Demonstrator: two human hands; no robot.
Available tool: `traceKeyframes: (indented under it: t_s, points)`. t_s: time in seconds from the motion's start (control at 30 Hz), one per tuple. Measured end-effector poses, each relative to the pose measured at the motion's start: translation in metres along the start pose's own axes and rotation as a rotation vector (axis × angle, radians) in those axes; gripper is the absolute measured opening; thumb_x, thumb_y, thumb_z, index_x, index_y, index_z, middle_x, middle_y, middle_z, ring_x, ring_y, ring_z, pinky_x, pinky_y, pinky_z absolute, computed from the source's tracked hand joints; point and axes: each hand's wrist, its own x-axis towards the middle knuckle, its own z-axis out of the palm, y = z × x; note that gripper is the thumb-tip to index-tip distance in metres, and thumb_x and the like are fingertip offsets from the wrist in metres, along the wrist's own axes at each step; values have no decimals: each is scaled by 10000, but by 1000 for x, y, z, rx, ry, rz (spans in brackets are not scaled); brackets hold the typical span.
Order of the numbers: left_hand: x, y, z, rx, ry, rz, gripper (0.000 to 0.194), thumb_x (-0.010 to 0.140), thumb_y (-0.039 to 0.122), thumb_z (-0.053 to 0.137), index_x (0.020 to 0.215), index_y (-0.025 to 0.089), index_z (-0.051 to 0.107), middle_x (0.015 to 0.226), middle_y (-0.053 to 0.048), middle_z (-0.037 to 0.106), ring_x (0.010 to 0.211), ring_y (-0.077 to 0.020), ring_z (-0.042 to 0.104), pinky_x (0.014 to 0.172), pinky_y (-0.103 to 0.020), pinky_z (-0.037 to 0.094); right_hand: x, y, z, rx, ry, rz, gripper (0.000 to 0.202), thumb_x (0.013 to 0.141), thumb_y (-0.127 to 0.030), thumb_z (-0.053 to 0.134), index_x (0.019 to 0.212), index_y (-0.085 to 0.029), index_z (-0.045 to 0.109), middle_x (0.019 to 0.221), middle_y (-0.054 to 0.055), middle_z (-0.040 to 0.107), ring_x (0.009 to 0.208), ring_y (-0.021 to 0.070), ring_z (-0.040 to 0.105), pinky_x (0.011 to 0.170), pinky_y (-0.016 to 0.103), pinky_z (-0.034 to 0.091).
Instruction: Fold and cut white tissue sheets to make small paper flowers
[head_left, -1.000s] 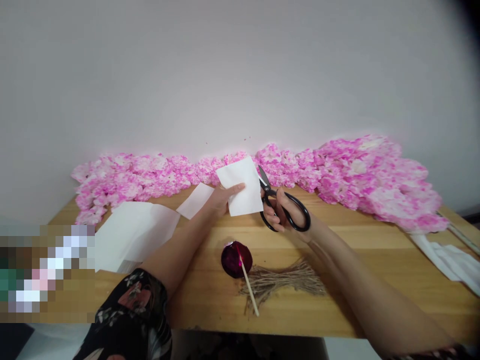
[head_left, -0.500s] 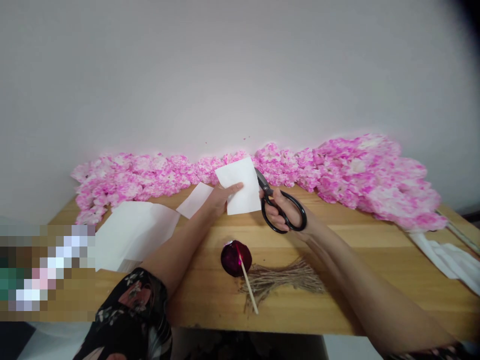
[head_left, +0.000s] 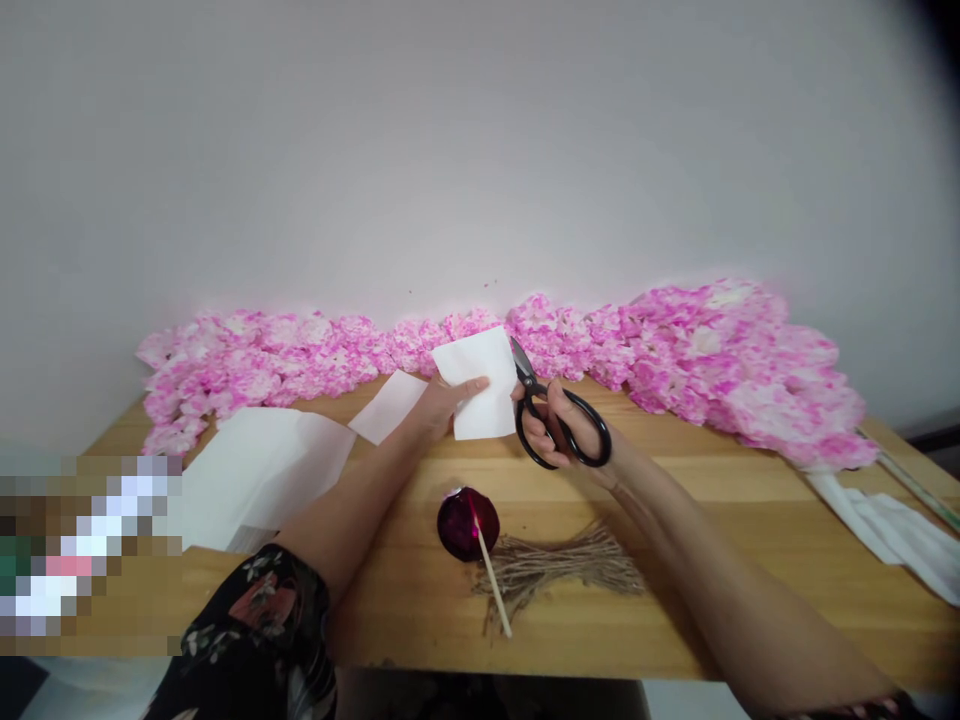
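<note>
White paper [head_left: 480,355] is pinched in my left hand [head_left: 448,403] above the desk [head_left: 390,620], likely to steady its free edge, while my right hand [head_left: 561,425] curls round the scissors [head_left: 528,381], blades perhaps touching that edge.

Room overhead, flowers [head_left: 551,335] blocking behind, bowl [head_left: 444,522] nearer

Left grip [head_left: 441,406] pinches, right grip [head_left: 583,425] curls, both forearms [head_left: 367,505] angled inward
</note>
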Motion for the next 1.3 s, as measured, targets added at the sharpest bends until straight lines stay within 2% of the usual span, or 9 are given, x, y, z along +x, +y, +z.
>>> traceKeyframes:
  t_s: [0.33, 0.43, 0.63, 0.87, 1.0, 1.17, 1.3]
  points:
    - [2, -1, 0, 3, 13, 22, 578, 656, 281, 846, 1178, 129, 650, 1098, -129, 737, 1021, -299, 695, 943, -460, 534, -5, 0, -1, -101, 82, -37, 484, 820, -651, 604, 987, -203, 532, 611, -75, 358, 430, 47, 248, 322, 158, 180]
    - [1, 0, 0, 5, 8, 6, 549, 657, 293, 843, 1144, 115, 660, 1060, -129, 745, 1019, -297, 694, 930, -450, 538, -4, 1, -2, -79, 57, -17, 509, 806, -673, 604, 1001, -209, 528, 616, -77, 355, 433, 46, 252, 327, 156, 182]
    - [0, 3, 1, 23, 35, -21, 531, 625, 322, 859, 1075, 111, 672, 993, -130, 755, 961, -307, 707, 889, -462, 551, 1, 2, -1, -21, 6, 18, 634, 698, -782, 614, 979, -222, 516, 606, -69, 396, 451, 73, 311, 320, 174, 217]
    - [3, -2, -3, 34, 21, -23, 565, 625, 296, 863, 1123, 120, 661, 1047, -134, 747, 961, -298, 707, 892, -456, 551, 1, 4, -3, -40, 28, -20, 545, 779, -711, 599, 999, -218, 524, 616, -64, 406, 458, 75, 327, 328, 176, 229]
    - [3, 1, -4, 42, 55, -30, 573, 635, 309, 856, 1130, 102, 656, 1029, -146, 747, 927, -291, 713, 865, -436, 558, 1, 6, -7, -62, 30, -41, 517, 811, -691, 578, 1011, -216, 536, 611, -68, 401, 439, 66, 304, 321, 169, 220]
    - [2, 4, -3, 28, 51, -53, 621, 621, 309, 862, 1157, 93, 634, 1021, -154, 746, 952, -289, 707, 856, -410, 555, 0, 5, -8, -49, 14, -3, 504, 816, -670, 591, 1017, -210, 552, 619, -67, 405, 435, 56, 291, 318, 158, 210]
    - [3, 1, -3, 63, 44, -27, 564, 627, 305, 861, 1116, 108, 660, 1058, -148, 743, 963, -292, 704, 860, -418, 556, -1, 3, -6, -44, 26, -14, 516, 802, -671, 609, 1009, -202, 557, 611, -69, 406, 431, 53, 291, 319, 157, 218]
